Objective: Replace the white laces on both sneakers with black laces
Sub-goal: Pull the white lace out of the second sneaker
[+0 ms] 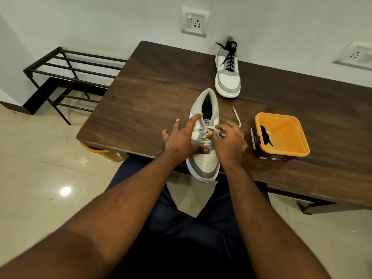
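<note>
White flat lace (207,132) is soft, light: pinch it near the eyelet. Your right hand (228,140) fingers pinch it; left hand (182,137), fingers spread, steadies the grey-white sneaker (204,158), its toe at 6 o'clock.

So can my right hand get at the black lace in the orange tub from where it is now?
Probably yes. The right hand is pinching the white lace on the near sneaker, and the orange tub sits open just to its right, black lace uncovered, nothing between them.
</note>
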Demonstrator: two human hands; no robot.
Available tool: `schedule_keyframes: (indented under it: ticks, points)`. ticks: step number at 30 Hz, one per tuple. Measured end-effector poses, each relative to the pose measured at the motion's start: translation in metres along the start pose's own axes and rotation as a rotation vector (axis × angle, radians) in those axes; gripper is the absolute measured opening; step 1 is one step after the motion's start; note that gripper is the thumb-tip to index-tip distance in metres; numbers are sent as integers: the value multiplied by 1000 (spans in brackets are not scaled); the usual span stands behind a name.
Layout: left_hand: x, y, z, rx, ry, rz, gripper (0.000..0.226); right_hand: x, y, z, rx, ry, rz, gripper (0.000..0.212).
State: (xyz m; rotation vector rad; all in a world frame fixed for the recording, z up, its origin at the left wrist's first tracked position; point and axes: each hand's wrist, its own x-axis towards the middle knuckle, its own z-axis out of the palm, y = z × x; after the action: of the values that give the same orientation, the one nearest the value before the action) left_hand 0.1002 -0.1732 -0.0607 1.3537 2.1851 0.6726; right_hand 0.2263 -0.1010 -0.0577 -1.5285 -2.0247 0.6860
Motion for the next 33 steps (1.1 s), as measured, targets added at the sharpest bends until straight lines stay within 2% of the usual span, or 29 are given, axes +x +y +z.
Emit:
schedule_keyframes:
  ticks: [2, 5, 8, 13, 17, 19, 21, 24, 26, 27, 29, 31, 33]
  points:
    - [0, 0, 0, 11, 2, -2, 105, 2, 0, 2, -37, 12, -14, 15]
    - [1, 1, 0, 4, -6, -6, 105, 2, 2, -4, 187, 149, -6, 3]
    - [1, 0, 1, -3, -13, -7, 105, 3, 1, -18, 469, 304, 72, 5]
    - [2, 0, 1, -2, -20, -4, 104, -4, -5, -38, 698, 409, 81, 9]
    - [2, -1, 0, -2, -17, -8, 104, -3, -6, -46, 1137, 551, 264, 9]
    - [2, -1, 0, 0, -18, -8, 104, 2, -4, -52, 1228, 604, 309, 9]
    - [2, -2, 1, 4, -16, -12, 104, 10, -2, -54, 1206, 600, 322, 10]
    - [4, -5, 3, 13, -15, -12, 104, 15, 1, -45, 1026, 485, 346, 8]
    - [4, -3, 1, 33, -12, 4, 104, 10, 3, -40, 719, 396, 333, 41]
    - [5, -2, 0, 55, -11, 16, 104, 4, 4, -38, 557, 379, 262, 52]
    - [9, 1, -6, 128, -6, 43, 98, -7, 6, -33, 371, 316, 69, 49]
    - [15, 6, -15, 228, 6, 68, 84, -12, 10, -23, 299, 121, -91, 44]
    - [22, 12, -26, 296, 11, 100, 67, -10, 12, -15, 220, -133, -190, 60]
